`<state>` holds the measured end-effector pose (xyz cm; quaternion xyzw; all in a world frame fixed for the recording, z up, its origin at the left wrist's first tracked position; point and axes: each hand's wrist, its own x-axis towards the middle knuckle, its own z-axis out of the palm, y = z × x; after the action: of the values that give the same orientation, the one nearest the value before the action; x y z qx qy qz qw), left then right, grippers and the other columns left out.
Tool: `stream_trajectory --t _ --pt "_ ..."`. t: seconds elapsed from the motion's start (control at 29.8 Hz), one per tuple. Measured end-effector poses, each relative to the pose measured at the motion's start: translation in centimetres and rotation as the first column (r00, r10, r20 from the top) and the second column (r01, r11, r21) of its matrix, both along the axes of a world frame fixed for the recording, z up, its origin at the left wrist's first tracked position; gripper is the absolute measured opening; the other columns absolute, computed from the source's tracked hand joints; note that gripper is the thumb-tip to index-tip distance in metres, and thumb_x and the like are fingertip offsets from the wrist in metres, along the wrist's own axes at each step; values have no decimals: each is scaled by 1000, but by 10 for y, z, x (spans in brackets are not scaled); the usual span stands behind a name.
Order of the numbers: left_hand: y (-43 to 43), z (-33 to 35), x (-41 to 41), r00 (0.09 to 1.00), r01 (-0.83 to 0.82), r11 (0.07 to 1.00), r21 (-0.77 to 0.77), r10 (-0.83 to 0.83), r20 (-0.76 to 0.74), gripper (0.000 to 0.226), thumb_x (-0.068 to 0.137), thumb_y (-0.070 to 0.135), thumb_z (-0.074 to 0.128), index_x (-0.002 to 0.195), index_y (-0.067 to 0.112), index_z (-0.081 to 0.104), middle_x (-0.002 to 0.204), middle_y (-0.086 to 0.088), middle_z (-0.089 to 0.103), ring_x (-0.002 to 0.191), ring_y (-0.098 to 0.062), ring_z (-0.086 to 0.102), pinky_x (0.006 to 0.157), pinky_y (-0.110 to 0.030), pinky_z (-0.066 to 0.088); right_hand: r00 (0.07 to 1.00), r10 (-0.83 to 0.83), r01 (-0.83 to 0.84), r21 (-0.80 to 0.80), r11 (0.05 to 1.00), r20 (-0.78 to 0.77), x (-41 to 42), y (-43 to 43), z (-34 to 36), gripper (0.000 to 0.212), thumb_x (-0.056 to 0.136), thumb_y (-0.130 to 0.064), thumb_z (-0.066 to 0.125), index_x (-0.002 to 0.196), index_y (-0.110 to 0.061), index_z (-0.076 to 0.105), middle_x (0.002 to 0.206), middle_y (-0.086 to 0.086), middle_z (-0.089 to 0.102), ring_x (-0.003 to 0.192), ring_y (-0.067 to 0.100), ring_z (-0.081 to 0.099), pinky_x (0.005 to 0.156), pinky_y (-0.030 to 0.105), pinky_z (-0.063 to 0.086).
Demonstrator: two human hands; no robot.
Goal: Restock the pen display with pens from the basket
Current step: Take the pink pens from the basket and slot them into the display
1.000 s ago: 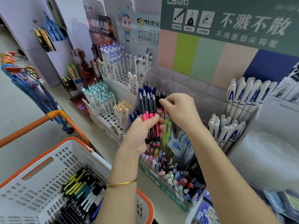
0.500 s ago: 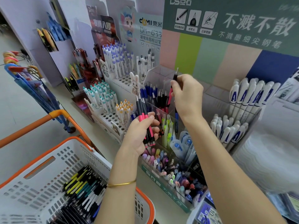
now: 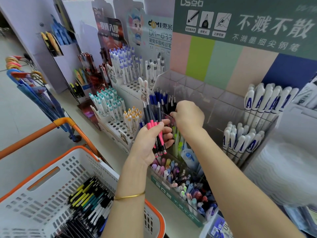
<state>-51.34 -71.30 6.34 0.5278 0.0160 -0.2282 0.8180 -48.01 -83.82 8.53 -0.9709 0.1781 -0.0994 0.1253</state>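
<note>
My left grip (image 3: 151, 143) holds a bunch of pens (image 3: 150, 125) in front of the display (image 3: 193, 85). My right grip (image 3: 187, 115) is curled just beside them; I cannot tell if it pinches anything.

A dark green sign (image 3: 248, 23) with white Chinese lettering fills the view toward 1 o'clock, with pastel colour panels (image 3: 223, 66) beneath it. At 3 o'clock stand white pens marked with a blue A (image 3: 267, 107). Toward 11 o'clock are white-and-purple pens (image 3: 125, 64) in a holed stand, under a cartoon mouse card (image 3: 137, 26). Teal-capped pens (image 3: 108, 103) sit toward 9 o'clock, and farther out that way is a rack of blue hanging goods (image 3: 34, 93) (exact kind unclear).
</note>
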Motion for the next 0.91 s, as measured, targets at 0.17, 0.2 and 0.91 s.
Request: stream_trajectory --t 0.17,0.2,0.91 --pt "-2 2 -1 1000 10 1000 -7 -10 5 23 102 14 48 115 3 62 72 -2 71 59 -8 66 59 -25 59 1000 17 -18 67 998 17 0 -2 0 25 94 -22 58 71 -12 56 68 3 55 68 24 57 56 29 40" --pt "-2 2 -1 1000 11 1000 -8 -11 6 23 102 15 48 115 3 62 74 -3 71 60 -9 66 59 -25 59 997 24 -31 99 995 76 -2 -3 1 23 94 -23 57 76 -10 62 72 4 60 71 25 60 58 30 43" --pt "1 -1 4 997 -76 989 130 72 37 15 98 22 56 103 8 54 69 -2 56 45 -6 40 37 -17 34 872 -22 -129 273 953 489 -7 -11 12 16 93 -21 59 97 -8 67 91 5 68 85 21 62 74 37 52"
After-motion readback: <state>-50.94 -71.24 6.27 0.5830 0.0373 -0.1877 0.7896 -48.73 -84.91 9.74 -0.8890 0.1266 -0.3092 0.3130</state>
